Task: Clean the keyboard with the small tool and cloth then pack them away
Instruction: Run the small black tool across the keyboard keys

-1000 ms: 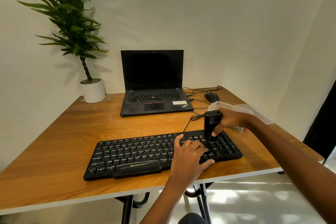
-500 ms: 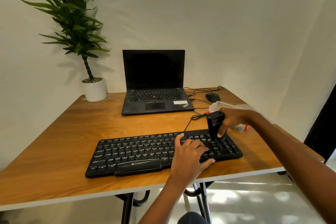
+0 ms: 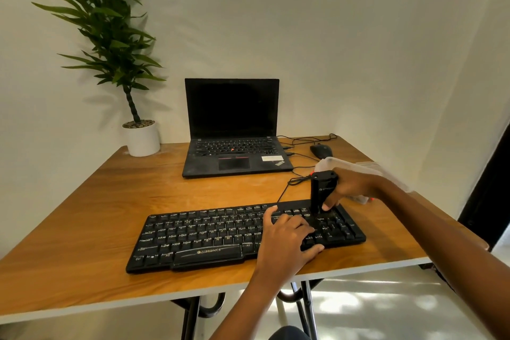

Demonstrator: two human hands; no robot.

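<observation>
A black keyboard (image 3: 198,234) lies near the front edge of the wooden table (image 3: 82,218). My left hand (image 3: 287,240) rests flat on its right half, fingers spread over the keys. My right hand (image 3: 350,188) grips a small black cleaning tool (image 3: 321,188), held upright with its tip down on the keys near the keyboard's right end. Behind my right hand and partly hidden by it lies a clear plastic case (image 3: 356,171). No cloth is visible.
An open black laptop (image 3: 234,152) stands at the back middle, with a black mouse (image 3: 321,150) and cables to its right. A potted plant (image 3: 140,135) stands at the back left corner. Walls close in behind and to the right.
The tool's tip has slid slightly rightward along the keys with my right hand. My left hand has stayed on the keyboard.
</observation>
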